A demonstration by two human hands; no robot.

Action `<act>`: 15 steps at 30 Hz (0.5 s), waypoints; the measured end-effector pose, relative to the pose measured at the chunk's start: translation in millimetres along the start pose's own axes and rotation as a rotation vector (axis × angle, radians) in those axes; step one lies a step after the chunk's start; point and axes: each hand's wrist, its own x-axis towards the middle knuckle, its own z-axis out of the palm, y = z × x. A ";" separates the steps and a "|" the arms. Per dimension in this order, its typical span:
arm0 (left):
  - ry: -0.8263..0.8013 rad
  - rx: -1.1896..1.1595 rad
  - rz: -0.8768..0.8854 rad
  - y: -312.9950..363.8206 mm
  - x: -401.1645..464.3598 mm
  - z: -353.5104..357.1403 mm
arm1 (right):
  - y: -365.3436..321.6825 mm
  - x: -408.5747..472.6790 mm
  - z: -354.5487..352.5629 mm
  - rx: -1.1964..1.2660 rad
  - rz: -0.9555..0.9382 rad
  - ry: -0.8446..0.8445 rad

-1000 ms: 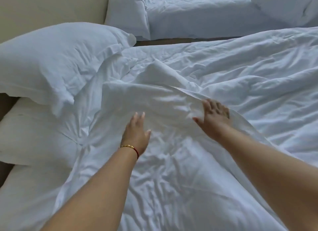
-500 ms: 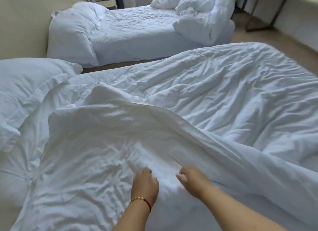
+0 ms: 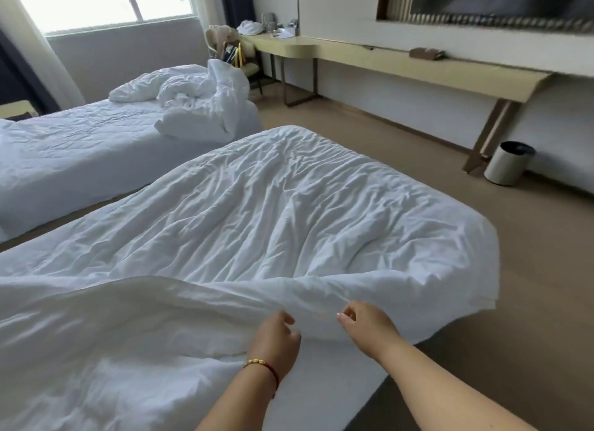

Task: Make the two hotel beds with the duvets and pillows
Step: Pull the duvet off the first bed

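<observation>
— White duvet [image 3: 273, 212] had slid footward along the near bed [image 3: 324, 385]; left hand [image 3: 274, 339] and right hand [image 3: 368, 326] moved to its side edge.
— Gripping?
— Fingers loosely curled, empty. Far bed [image 3: 80, 148] stayed unmade.

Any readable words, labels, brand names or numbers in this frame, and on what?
None can be read.
Desk: the small items and papers on it are too blurred to show any text.
Duvet, waste bin and wall screen: no print visible.
</observation>
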 end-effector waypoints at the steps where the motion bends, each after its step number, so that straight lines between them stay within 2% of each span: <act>1: -0.009 -0.014 0.025 22.3 4.4 9.5 | 14.7 2.3 -13.7 0.033 0.022 0.016; 7: -0.032 -0.085 0.042 143.0 40.7 87.0 | 115.7 33.5 -102.7 0.115 0.122 0.037; 11: -0.084 -0.175 -0.083 193.3 64.1 154.3 | 189.7 65.7 -161.3 0.094 0.236 0.038; 15: -0.110 -0.215 -0.268 203.2 82.9 190.5 | 234.9 102.1 -185.5 0.131 0.347 0.012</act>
